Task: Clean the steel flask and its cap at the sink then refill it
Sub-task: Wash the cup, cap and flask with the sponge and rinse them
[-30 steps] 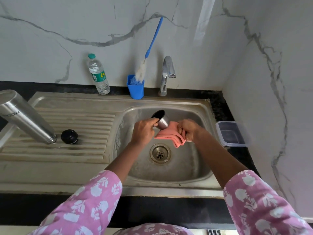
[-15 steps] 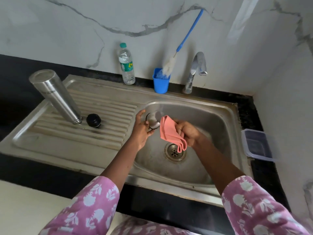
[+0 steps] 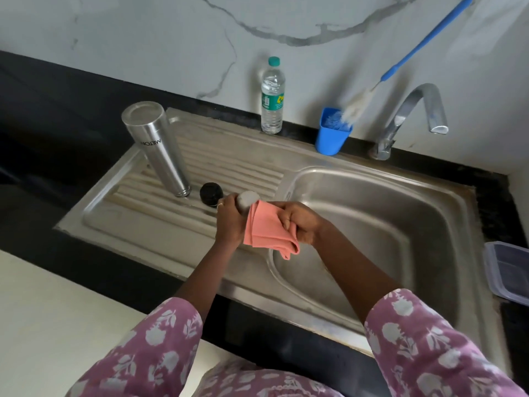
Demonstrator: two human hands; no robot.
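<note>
fingers of the left hand are curled round the steel cap, holding it above the inner edge of the drainboard, where that meets the basin. right hand fingers are bunched tight on the pink cloth. the cloth touches the cap's side and one corner hangs over the basin rim. looks like the wiping or drying step on the cap.

steel flask stands mouth down on the ribs near the drainboard's back left corner. black stopper sits just beside its mouth, and close to the left knuckles.

risks:
- the cap is likely wet and smooth, so a loose grip could drop it onto the stopper or into the basin
- a bump from the left wrist or sleeve could roll the stopper off the ribs
- the flask rests on a narrow mouth on a ribbed surface, so a knock may topple it

containers:
- flask is inverted, so probably drained; inside not visible
- water bottle at the back edge is capped and clear; level hard to read
- blue cup by the tap holds the bottle brush head down
- plastic box at the counter's right edge; contents can't be told
- cap's inside faces away
</note>
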